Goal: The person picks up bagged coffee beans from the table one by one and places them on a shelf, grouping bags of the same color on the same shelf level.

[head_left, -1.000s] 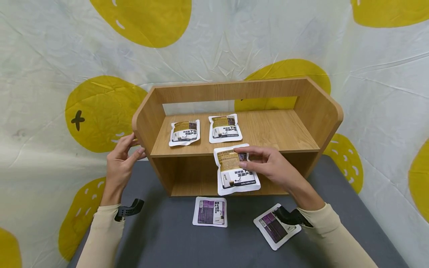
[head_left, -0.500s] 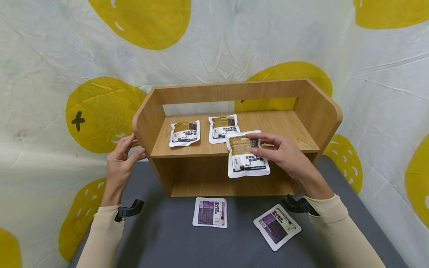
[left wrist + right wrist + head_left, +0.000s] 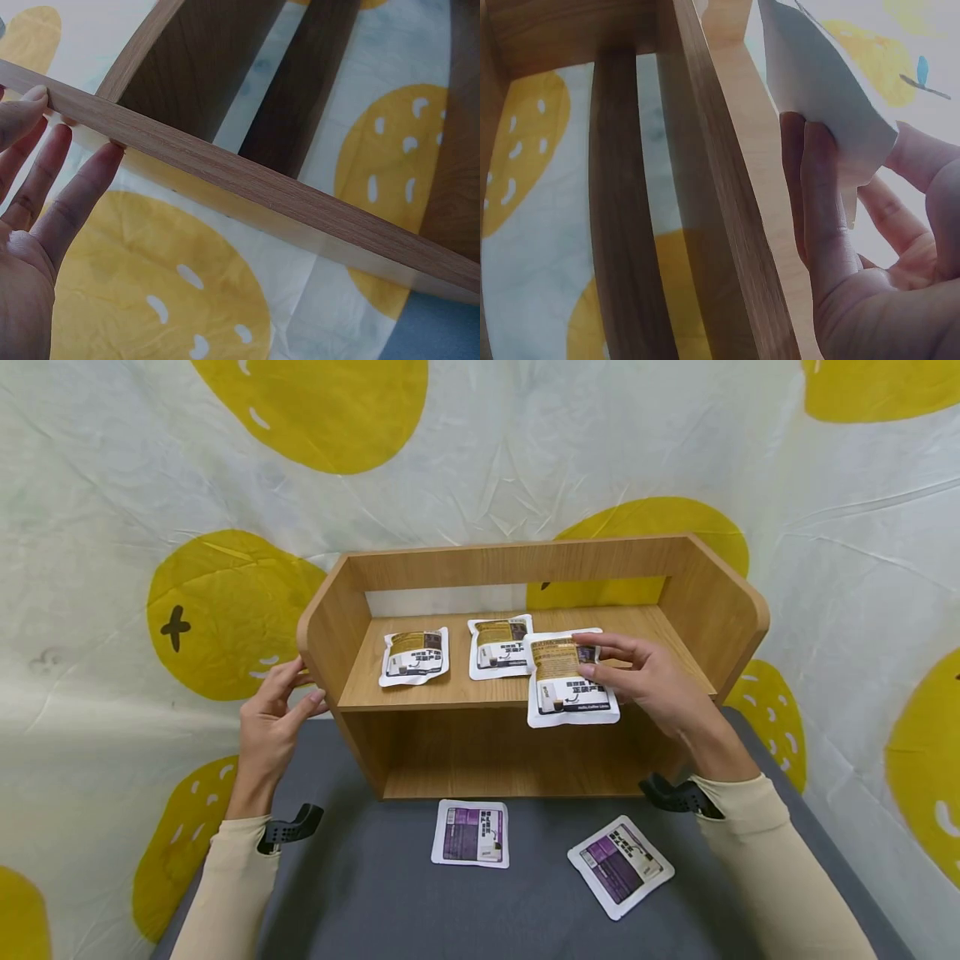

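My right hand pinches the right edge of a white coffee sachet with a gold and purple print. This sachet hangs over the front edge of the wooden shelf, partly overlapping a second gold-printed sachet on the upper board. In the right wrist view, the plain back of the held sachet shows between thumb and fingers. At the shelf's left end, the fairly straight fingers of my left hand touch the outside of the side panel. A third gold-printed sachet lies at the left of the upper board.
Two flat sachets with purple prints, a left one and an angled right one, lie on the grey table before the shelf. A lower compartment opens beneath the upper board. Behind hangs a white curtain with yellow shapes.
My right hand has carried its gold-printed sachet up and to the right, from before the lower compartment to the upper board's front edge. My left hand has stayed at the side panel.
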The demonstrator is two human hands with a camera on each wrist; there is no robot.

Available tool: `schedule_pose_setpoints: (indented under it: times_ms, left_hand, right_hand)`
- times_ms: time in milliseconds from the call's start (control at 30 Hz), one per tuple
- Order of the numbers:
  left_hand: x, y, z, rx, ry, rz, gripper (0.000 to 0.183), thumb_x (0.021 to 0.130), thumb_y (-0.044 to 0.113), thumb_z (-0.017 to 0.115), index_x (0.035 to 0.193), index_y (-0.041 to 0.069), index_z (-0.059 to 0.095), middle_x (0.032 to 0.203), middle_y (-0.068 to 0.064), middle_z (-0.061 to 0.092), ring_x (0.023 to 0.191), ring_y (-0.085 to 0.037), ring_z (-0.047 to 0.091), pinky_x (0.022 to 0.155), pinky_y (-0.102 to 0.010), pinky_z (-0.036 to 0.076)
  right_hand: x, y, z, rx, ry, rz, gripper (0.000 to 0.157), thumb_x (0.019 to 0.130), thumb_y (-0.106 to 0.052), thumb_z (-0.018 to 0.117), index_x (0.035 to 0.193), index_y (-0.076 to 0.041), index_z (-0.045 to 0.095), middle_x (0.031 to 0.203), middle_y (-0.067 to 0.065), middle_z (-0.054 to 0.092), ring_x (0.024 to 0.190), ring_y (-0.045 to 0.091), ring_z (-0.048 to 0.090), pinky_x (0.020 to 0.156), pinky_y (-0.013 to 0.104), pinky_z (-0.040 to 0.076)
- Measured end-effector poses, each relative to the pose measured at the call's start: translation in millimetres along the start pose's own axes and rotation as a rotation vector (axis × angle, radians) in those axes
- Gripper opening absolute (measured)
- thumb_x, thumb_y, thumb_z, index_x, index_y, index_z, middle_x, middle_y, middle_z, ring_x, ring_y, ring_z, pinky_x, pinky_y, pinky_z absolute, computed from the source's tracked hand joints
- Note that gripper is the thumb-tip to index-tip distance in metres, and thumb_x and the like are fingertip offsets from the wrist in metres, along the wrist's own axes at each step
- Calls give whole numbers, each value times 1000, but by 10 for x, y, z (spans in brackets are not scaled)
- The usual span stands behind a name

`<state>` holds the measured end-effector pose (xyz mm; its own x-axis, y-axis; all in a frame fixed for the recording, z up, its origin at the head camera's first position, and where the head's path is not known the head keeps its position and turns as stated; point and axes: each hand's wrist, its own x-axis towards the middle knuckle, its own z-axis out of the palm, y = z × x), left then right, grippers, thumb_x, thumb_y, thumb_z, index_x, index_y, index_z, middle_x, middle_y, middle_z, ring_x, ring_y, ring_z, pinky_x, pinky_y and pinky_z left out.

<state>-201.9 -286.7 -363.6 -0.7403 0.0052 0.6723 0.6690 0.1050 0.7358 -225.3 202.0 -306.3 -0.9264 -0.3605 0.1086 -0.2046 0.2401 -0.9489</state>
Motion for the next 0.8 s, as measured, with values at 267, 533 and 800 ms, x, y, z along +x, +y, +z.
schedule_pose_setpoints:
  times_ms: [267, 533, 800]
  left_hand:
    - [-1, 15, 4, 5, 3, -5, 61, 88, -23, 61, 145, -2, 53, 131, -16, 55, 119, -25, 59, 77, -31, 64]
    - [2, 25, 10, 8, 3, -1, 61, 88, -23, 61, 145, -2, 53, 131, -16, 55, 119, -25, 59, 77, -31, 64]
    - [-3, 31, 7, 27, 6, -23, 61, 89, -21, 61, 146, 1, 54, 131, -15, 55, 120, -25, 59, 78, -31, 64]
  right_hand:
    - [82, 1, -112, -13, 101, 41, 51, 95, -32, 73, 143, -21, 59, 136, 9, 54, 99, 20, 67, 83, 27, 63]
    - [152, -6, -234, -81, 155, 96, 59, 91, -40, 76, 145, -24, 57, 149, 9, 42, 118, 28, 55, 84, 20, 59]
    - [229, -45, -317, -114, 166, 154, 61, 95, -39, 72, 151, -28, 50, 160, 16, 34, 124, 30, 48, 82, 14, 54]
